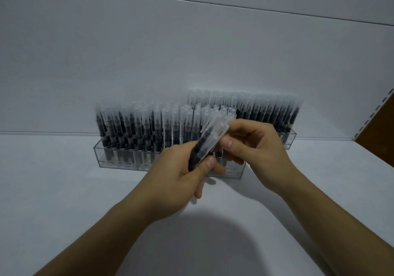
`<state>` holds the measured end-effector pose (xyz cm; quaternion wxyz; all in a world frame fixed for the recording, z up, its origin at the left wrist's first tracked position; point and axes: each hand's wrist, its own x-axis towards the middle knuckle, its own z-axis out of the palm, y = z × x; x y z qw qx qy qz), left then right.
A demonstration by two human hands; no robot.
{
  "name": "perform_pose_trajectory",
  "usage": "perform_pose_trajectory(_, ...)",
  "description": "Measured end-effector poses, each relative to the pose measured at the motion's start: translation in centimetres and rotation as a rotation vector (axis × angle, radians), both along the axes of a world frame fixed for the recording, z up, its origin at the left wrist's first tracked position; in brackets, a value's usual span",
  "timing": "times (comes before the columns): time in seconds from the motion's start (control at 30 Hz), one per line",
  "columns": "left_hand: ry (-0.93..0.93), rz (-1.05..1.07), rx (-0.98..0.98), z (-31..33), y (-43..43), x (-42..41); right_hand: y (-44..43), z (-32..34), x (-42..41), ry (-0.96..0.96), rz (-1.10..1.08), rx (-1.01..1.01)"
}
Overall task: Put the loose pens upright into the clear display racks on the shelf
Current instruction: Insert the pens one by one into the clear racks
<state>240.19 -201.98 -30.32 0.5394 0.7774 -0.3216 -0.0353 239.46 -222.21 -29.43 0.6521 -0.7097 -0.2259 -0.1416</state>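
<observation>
Above the white shelf [64, 190], in the middle of the head view, I see both hands meeting on one bundle of pens [210, 135].

1. Left hand [181, 175]: fingers wrapped round the lower, dark barrels of the bundle, thumb pressed across the front.
2. Right hand [253, 145]: thumb and curled fingers pinch the upper end of the bundle at the clear caps.
3. Bundle: held clear of the shelf, tilted with the caps pointing up and to the right, in front of the right part of the front rack [119, 158]. How many pens it holds I cannot tell.
4. Front rack: clear plastic, standing on the shelf, with racked pens [132, 126] upright in it, caps up. Its left half is closely filled. Its right end is hidden behind the hands.
5. Rear rack [291, 139]: clear, set further back and to the right, near the white back panel [191, 51]. It carries a dense row of upright pens [266, 109].
6. Brown slotted upright [375, 122]: at the right edge of the view.
</observation>
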Motion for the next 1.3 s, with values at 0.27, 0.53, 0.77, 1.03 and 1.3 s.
perform_pose_trajectory(0.27, -0.015, 0.154, -0.012, -0.1, 0.4, 0.2, -1.3, 1.8, -0.2, 0.086, -0.077, 0.358)
perform_pose_trajectory(0.53, -0.573, 0.126, 0.471, -0.4, 1.0, 1.0, -2.7, 2.8, 0.0, 0.033, -0.245, 0.417)
perform_pose_trajectory(0.77, -0.602, 0.085, 0.559, -0.6, 0.6, 0.9, -2.7, 2.7, 0.1, -0.024, -0.366, 0.329)
perform_pose_trajectory(1.03, -0.643, 0.095, 0.596, -0.7, 0.3, 0.8, -1.7, 2.0, 0.1, -0.242, -0.506, 0.054)
perform_pose_trajectory(1.3, -0.681, 0.111, 0.608, -0.7, 0.3, 0.7, -0.5, 1.0, 0.7, -0.331, -0.541, -0.115)
